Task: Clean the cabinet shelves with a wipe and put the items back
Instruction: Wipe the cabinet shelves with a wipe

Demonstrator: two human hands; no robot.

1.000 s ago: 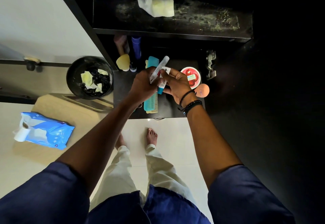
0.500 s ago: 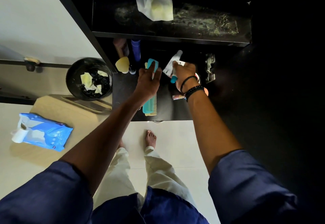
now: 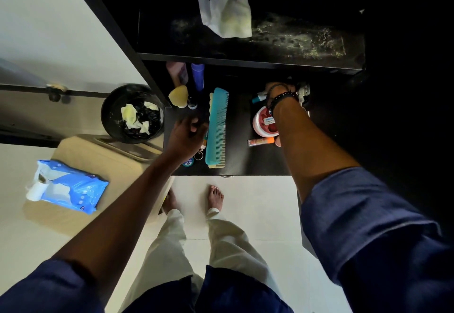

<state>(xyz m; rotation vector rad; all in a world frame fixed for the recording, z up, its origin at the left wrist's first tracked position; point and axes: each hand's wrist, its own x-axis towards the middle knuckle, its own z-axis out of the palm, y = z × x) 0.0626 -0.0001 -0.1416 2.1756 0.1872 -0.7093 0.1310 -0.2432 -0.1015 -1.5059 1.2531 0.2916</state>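
Note:
A crumpled white wipe (image 3: 226, 15) lies on the dusty upper shelf (image 3: 294, 40) of the black cabinet. On the lower shelf (image 3: 240, 158) a teal comb (image 3: 217, 126) lies lengthwise. Just left of the comb hovers my left hand (image 3: 185, 136), its fingers loosely curled with nothing visible in them. My right hand (image 3: 278, 89) reaches far back under the upper shelf and grips a white tube with a teal cap (image 3: 258, 98); its fingers are mostly hidden. A pink jar (image 3: 264, 122) and an orange tube (image 3: 260, 141) lie by my right wrist.
A blue bottle (image 3: 197, 77), a yellow sponge (image 3: 178, 96) and small bottles stand at the lower shelf's back left. A key ring (image 3: 199, 154) and a small blue tin (image 3: 188, 163) sit by its front edge. A black bin (image 3: 109, 116) holds used wipes; a blue wipe pack (image 3: 71, 190) lies on a stool.
My right hand has carried the white tube from in front of me to the back right of the lower shelf. My left hand let go of it and dropped left of the comb, fingers curling.

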